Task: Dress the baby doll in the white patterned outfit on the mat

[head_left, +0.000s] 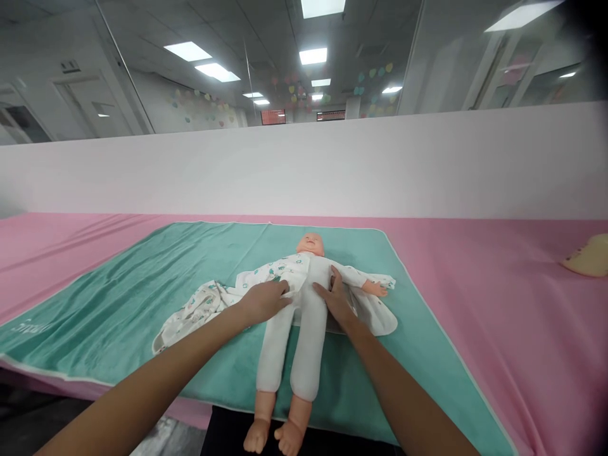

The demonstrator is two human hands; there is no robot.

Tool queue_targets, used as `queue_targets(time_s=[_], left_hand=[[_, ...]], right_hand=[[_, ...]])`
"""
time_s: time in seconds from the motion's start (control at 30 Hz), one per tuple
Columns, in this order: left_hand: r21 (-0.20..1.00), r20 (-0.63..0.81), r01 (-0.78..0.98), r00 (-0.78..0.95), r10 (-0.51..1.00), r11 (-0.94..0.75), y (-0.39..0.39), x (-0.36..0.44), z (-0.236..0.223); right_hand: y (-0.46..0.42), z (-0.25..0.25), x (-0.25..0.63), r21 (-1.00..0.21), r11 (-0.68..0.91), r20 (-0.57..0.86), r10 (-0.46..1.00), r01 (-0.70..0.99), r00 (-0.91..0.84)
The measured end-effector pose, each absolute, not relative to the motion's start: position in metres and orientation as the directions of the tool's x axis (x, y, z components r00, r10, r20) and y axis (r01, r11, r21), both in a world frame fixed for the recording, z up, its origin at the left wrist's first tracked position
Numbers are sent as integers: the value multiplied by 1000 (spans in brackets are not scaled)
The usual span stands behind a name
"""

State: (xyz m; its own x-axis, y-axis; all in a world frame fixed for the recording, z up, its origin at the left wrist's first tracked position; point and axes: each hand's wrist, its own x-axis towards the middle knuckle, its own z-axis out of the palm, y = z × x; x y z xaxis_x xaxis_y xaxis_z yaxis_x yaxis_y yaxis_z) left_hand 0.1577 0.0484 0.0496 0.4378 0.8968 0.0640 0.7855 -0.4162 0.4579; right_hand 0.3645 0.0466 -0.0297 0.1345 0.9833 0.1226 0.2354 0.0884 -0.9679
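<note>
A baby doll lies on its back on a teal towel, head away from me, feet hanging over the near edge. A white printed garment is spread open under its torso and arms. My left hand rests on the garment at the doll's left side, fingers together and curled onto the cloth. My right hand lies flat against the doll's other side at the waist, fingers stretched out.
The towel covers part of a pink sheet on a wide table. A pale yellow object sits at the far right. A white partition wall runs behind the table, with glass panels above.
</note>
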Motion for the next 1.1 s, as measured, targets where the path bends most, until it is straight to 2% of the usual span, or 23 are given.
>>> queue_targets(time_s=[0.17, 0.23, 0.3, 0.37, 0.4, 0.47, 0.5, 0.6, 0.67, 0.77, 0.83, 0.9, 0.97, 1.03, 1.1], left_hand=[[780, -148, 580, 536, 831, -235, 27, 173, 66], [855, -194, 482, 643, 741, -194, 23, 182, 77], [869, -154, 434, 696, 701, -240, 27, 191, 84], [799, -4, 457, 654, 757, -390, 40, 204, 86], [727, 104, 487, 619, 778, -485, 49, 213, 85], [517, 296, 549, 606, 739, -657, 69, 235, 81], [393, 348, 569, 635, 690, -722, 78, 249, 78], [47, 332, 576, 762, 556, -816, 100, 293, 69], [-90, 251, 569, 807, 534, -817, 110, 318, 66], [-136, 124, 584, 811, 572, -800, 124, 339, 67], [-134, 79, 600, 800, 595, -788, 134, 341, 69], [-143, 87, 602, 798, 596, -786, 140, 338, 72], [-158, 116, 592, 806, 581, -790, 143, 333, 73], [-182, 136, 587, 809, 571, -789, 144, 330, 72], [-221, 135, 577, 816, 561, -786, 144, 328, 71]], right_hand=[[46, -28, 363, -968, 133, 157, 982, 211, 105], [46, -27, 363, -954, 166, 196, 975, 248, 103], [47, -25, 364, -950, 171, 203, 974, 262, 101], [49, -24, 365, -955, 173, 200, 976, 241, 90], [50, -23, 365, -955, 184, 208, 975, 233, 80], [52, -21, 366, -944, 215, 237, 969, 252, 63], [52, -21, 367, -934, 230, 253, 966, 273, 54], [51, -19, 368, -913, 284, 289, 957, 294, -26], [50, -18, 370, -909, 303, 288, 953, 286, -96], [52, -17, 382, -875, 269, 250, 963, 402, -100], [56, -17, 398, -817, 236, 275, 962, 527, -5], [62, -18, 419, -763, 143, 330, 925, 631, 189], [66, -23, 439, -729, -17, 333, 865, 685, 376], [69, -29, 453, -680, -156, 275, 852, 717, 446], [70, -34, 460, -631, -212, 208, 881, 747, 425]])
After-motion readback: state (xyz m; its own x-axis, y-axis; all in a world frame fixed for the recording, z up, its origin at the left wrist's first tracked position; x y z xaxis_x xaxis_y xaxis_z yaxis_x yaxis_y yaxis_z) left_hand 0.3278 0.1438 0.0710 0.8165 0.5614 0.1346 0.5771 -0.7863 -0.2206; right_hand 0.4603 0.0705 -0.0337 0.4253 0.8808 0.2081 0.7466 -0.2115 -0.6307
